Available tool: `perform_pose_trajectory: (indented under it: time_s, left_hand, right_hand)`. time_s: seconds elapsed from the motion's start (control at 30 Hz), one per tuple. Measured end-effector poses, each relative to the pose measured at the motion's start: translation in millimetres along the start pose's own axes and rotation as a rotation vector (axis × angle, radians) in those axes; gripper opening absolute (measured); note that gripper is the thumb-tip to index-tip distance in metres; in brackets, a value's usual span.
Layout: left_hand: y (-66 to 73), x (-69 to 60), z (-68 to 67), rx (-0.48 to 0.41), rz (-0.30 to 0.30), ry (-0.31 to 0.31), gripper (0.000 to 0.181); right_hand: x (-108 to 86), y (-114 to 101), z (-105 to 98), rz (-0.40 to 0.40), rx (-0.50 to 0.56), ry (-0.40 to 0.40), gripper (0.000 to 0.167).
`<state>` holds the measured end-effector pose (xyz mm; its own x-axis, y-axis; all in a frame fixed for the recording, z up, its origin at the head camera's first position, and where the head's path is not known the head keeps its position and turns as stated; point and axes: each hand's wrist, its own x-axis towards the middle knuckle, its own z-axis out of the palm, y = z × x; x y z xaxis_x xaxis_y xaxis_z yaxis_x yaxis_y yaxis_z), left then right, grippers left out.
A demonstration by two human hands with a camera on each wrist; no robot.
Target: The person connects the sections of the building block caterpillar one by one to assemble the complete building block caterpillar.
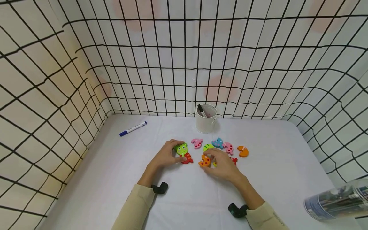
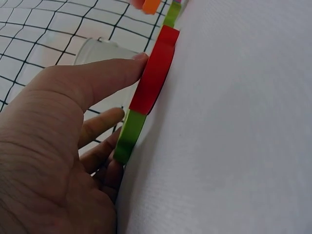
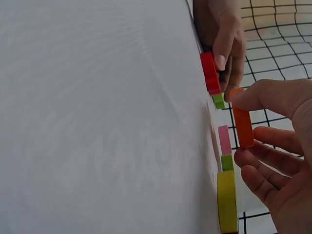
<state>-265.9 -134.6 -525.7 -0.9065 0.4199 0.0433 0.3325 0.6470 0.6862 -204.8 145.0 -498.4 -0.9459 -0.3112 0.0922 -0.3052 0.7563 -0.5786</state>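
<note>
My left hand [image 1: 165, 156] spans two joined wooden pieces lying on the table: a green smiling head piece [image 1: 182, 149] and a red striped piece [image 1: 188, 158]. In the left wrist view the thumb presses the red piece's upper edge, while the fingers curl beside the green one. My right hand [image 1: 225, 164] pinches an orange piece with red dots [image 1: 204, 161] between thumb and fingers. The right wrist view has this orange piece [image 3: 243, 126] raised off the cloth, apart from the red piece. Beneath and behind the right hand, a green piece [image 1: 207, 147] and others are partly hidden.
Beyond the hands lie pink pieces [image 1: 197, 143], a blue piece [image 1: 217, 142] and another orange piece [image 1: 243, 151]. A white bucket [image 1: 204, 124] holding a marker stands behind them. A blue-capped marker [image 1: 133, 129] lies left; a clear jar [image 1: 330, 203] is at right.
</note>
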Motion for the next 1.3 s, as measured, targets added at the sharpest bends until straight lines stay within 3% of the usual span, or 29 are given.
perform_pose_trajectory:
  time_s: [0.33, 0.9, 1.3]
  left_hand:
    - [-0.9, -0.5, 1.8, -0.020, 0.033, 0.019, 0.059]
    - [0.9, -0.6, 3.6, -0.013, -0.001, 0.025, 0.059]
    - [4.9, -1.6, 0.9, -0.016, 0.001, 0.011, 0.059]
  right_hand:
    - [12.1, -15.1, 9.9, -0.061, 0.051, 0.009, 0.051]
    - [21.0, -25.9, 24.9, -0.050, 0.039, -0.040, 0.051]
    - [24.7, -25.1, 28.5, 0.001, 0.023, -0.093, 0.053]
